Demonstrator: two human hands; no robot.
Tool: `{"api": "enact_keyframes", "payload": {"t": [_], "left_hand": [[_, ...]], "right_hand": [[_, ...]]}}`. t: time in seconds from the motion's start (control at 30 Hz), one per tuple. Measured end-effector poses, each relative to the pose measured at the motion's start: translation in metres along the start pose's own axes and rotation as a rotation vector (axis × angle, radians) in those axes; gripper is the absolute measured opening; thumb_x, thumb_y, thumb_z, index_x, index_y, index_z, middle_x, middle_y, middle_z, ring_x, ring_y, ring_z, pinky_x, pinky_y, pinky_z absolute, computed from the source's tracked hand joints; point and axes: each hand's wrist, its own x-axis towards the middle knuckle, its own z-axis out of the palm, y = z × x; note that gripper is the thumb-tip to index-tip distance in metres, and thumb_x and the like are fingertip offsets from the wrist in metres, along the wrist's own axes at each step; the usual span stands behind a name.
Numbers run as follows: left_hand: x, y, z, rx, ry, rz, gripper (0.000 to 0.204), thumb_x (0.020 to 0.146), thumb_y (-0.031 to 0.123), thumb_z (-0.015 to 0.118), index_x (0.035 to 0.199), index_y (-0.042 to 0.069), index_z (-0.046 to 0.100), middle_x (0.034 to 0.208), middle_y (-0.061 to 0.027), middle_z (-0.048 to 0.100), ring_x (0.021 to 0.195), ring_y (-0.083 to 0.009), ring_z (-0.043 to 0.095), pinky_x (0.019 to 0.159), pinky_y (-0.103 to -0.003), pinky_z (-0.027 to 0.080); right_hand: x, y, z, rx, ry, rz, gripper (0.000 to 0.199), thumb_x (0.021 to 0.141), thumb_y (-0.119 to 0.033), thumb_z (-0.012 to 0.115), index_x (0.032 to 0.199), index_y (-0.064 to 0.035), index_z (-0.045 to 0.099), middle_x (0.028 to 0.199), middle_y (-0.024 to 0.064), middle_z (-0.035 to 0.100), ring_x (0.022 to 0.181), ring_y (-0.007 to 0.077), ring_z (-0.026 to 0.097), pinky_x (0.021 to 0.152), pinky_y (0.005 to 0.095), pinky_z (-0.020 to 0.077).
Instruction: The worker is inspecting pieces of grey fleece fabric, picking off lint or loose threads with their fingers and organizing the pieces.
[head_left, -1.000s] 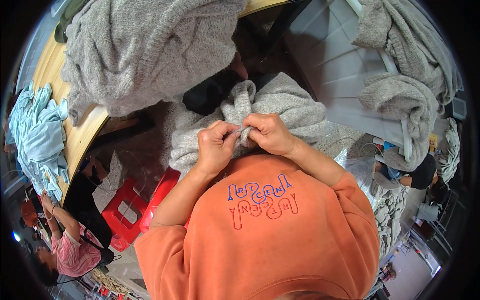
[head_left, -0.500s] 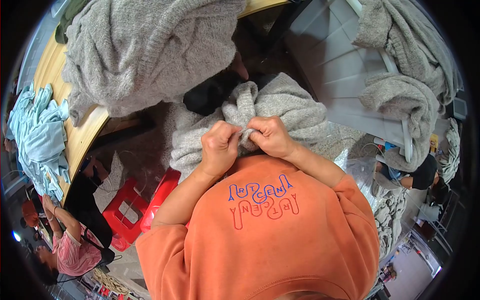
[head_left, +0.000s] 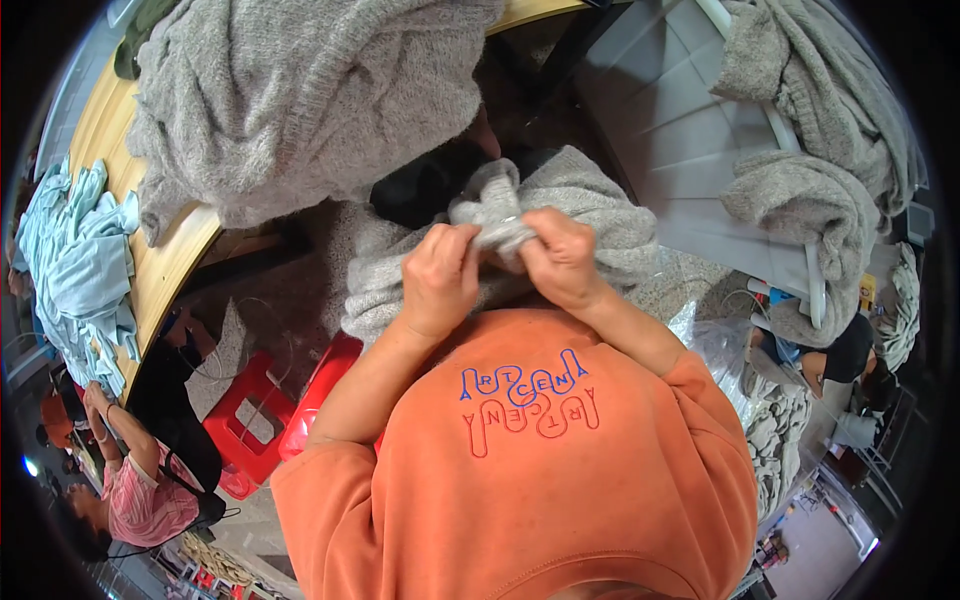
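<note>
A fuzzy grey knit garment (head_left: 592, 205) lies bunched across my lap. My left hand (head_left: 440, 278) is closed, pinching a fold of the knit between thumb and fingers. Close by on the right, my right hand (head_left: 562, 258) also grips the knit, its fingers curled into it. A raised, gathered part of the garment stands between the two hands, slightly smeared by motion. A small pale spot shows on that fold, too small to identify. My fingertips are partly hidden by the cloth.
A grey knit pile (head_left: 300, 110) overhangs the wooden table (head_left: 190, 245), with light-blue cloth (head_left: 85, 265) at its left. On the right, more knits (head_left: 800, 195) drape over a grey plastic bin (head_left: 690, 190). Red stools (head_left: 250, 420) stand lower left; other people are at both sides.
My right hand has lifted and moved slightly right, turning the gathered knit up. My left hand has shifted a little and the gap between the hands has widened.
</note>
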Motion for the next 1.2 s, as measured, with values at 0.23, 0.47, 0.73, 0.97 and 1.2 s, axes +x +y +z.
{"api": "enact_keyframes", "payload": {"t": [0.23,0.47,0.73,0.97,1.2], "left_hand": [[-0.004,-0.011,-0.009,-0.311,-0.172,-0.416,0.005,0.073,-0.003,0.064,0.077,-0.001,0.064,0.069,-0.0061,0.057,0.060,-0.0132,0.052,0.053,-0.026,0.041],[-0.003,0.003,-0.012,-0.436,-0.166,-0.436,0.004,0.073,0.000,0.065,0.076,-0.002,0.063,0.069,-0.0013,0.053,0.063,-0.0081,0.048,0.054,-0.022,0.037],[-0.009,-0.019,-0.008,-0.947,-0.233,-0.847,0.008,0.086,0.006,0.056,0.079,0.002,0.058,0.072,-0.0003,0.059,0.064,-0.0057,0.050,0.059,-0.022,0.043],[-0.001,-0.022,-0.008,-1.036,-0.188,-0.824,0.009,0.086,0.005,0.056,0.077,0.004,0.057,0.072,-0.0001,0.059,0.063,-0.0057,0.051,0.060,-0.022,0.043],[0.012,-0.007,-0.006,-1.040,-0.239,-0.817,0.012,0.084,0.004,0.059,0.073,0.003,0.058,0.068,-0.0010,0.059,0.058,-0.0067,0.053,0.052,-0.022,0.043]], "right_hand": [[0.017,0.012,-0.026,-0.502,-0.101,-0.221,0.017,0.068,-0.008,0.063,0.084,-0.0043,0.061,0.077,0.0103,0.060,0.072,0.0254,0.061,0.064,0.0348,0.0473],[0.001,0.010,0.010,0.322,-0.541,0.309,0.013,0.069,-0.013,0.064,0.074,-0.0021,0.060,0.070,0.0103,0.060,0.071,0.0261,0.058,0.073,0.0401,0.0415],[-0.011,0.025,-0.016,-0.389,-0.055,-0.175,0.019,0.066,-0.004,0.060,0.085,-0.0057,0.061,0.080,0.0087,0.059,0.085,0.0234,0.056,0.079,0.0365,0.0401],[-0.033,0.053,-0.060,-0.244,-0.159,0.190,0.029,0.065,0.002,0.061,0.093,-0.0041,0.061,0.083,0.0118,0.062,0.073,0.0313,0.059,0.066,0.0417,0.0472],[-0.013,-0.015,-0.046,-0.093,-0.269,-0.563,0.026,0.062,0.003,0.061,0.088,0.0012,0.059,0.079,0.0099,0.060,0.064,0.0237,0.056,0.054,0.0327,0.0467]]}}
